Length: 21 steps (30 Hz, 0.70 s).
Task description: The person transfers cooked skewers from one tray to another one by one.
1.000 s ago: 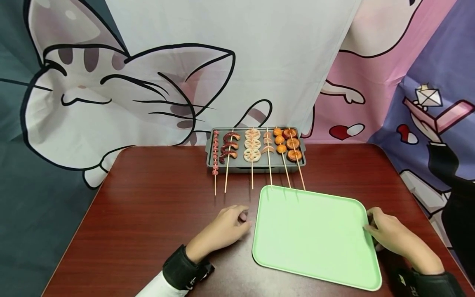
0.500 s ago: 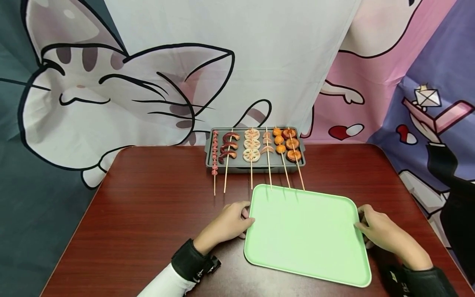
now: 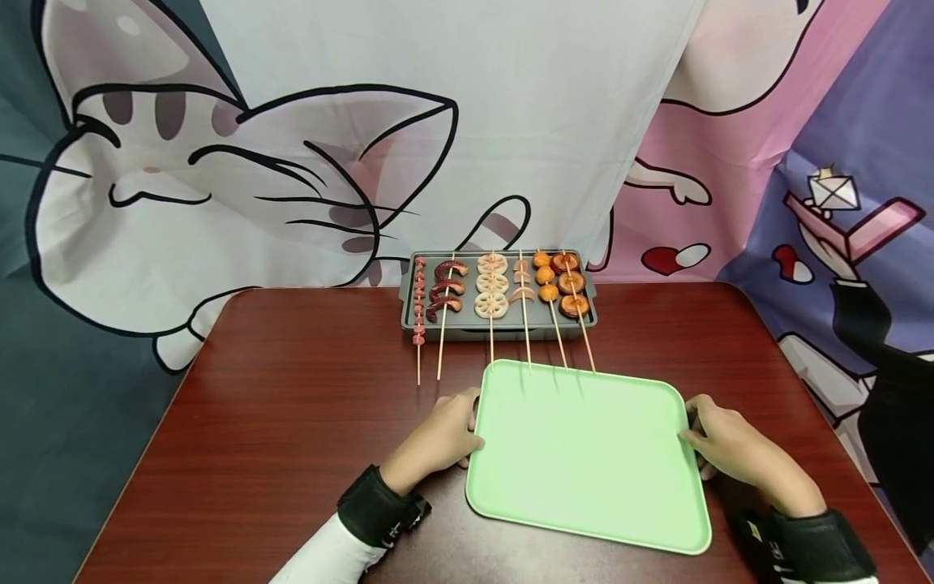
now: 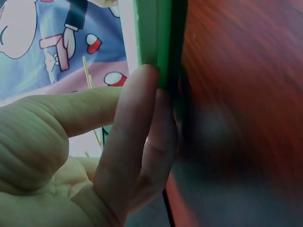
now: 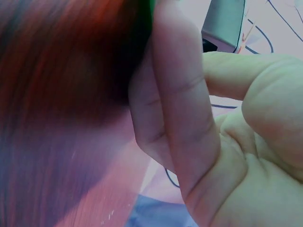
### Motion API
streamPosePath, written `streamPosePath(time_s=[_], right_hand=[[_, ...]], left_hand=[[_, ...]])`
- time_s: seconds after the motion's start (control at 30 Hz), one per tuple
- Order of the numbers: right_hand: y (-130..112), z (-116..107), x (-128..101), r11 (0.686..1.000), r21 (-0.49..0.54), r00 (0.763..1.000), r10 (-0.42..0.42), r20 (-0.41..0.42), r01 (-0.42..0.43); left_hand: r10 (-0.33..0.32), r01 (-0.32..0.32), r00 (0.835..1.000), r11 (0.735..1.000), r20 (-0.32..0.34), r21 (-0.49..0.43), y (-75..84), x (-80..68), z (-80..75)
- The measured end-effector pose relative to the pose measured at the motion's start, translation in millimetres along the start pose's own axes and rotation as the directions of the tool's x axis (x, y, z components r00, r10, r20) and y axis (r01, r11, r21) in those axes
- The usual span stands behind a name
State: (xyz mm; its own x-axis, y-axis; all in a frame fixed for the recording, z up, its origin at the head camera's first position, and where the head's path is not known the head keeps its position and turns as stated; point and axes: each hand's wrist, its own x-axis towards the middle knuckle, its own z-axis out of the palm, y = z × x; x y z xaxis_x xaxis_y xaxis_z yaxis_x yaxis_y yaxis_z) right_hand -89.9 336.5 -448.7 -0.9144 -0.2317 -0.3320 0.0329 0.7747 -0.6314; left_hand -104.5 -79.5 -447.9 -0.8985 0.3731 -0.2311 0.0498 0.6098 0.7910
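A light green rectangular tray (image 3: 584, 454) lies tilted slightly clockwise in the head view, near the front of the table. My left hand (image 3: 441, 434) grips its left edge, thumb over the rim and fingers under it. At the opposite short edge my right hand (image 3: 740, 450) pinches the rim the same way. The left wrist view shows the tray's edge (image 4: 149, 38) between thumb and fingers of the left hand (image 4: 118, 137). In the right wrist view the fingers of the right hand (image 5: 184, 104) reach up to a thin green strip of the tray. Nothing lies on the tray.
Behind the tray stands a grey grill pan (image 3: 467, 324) with several food skewers across it, among them lotus root slices (image 3: 491, 305) and mushroom caps (image 3: 574, 306). Their sticks point toward the tray's far edge. A cartoon curtain (image 3: 569, 122) hangs behind the brown table (image 3: 292, 422).
The tray has slid left and slightly away from me, the right hand moving with it. My left hand, earlier apart from the tray, has taken hold of its left edge.
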Motion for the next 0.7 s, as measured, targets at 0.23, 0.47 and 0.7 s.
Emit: streamPosePath(time_s=[0.23, 0.47, 0.7], right_hand=[[-9, 5, 8, 1.000, 0.004, 1.000, -0.014, -0.002, 0.014], [-17, 6, 15, 0.999, -0.006, 0.999, -0.044, 0.020, 0.044], [-23, 10, 21, 0.997, -0.009, 0.997, -0.080, 0.022, 0.080]], left_hand=[[-0.015, 0.015, 1.000, 1.000, -0.006, 0.002, -6.4, -3.4, -8.6], [-0.016, 0.016, 1.000, 1.000, -0.011, -0.006, -15.8, -8.4, -15.8], [-0.030, 0.030, 0.999, 0.999, -0.022, -0.011, -22.8, -14.2, -20.9]])
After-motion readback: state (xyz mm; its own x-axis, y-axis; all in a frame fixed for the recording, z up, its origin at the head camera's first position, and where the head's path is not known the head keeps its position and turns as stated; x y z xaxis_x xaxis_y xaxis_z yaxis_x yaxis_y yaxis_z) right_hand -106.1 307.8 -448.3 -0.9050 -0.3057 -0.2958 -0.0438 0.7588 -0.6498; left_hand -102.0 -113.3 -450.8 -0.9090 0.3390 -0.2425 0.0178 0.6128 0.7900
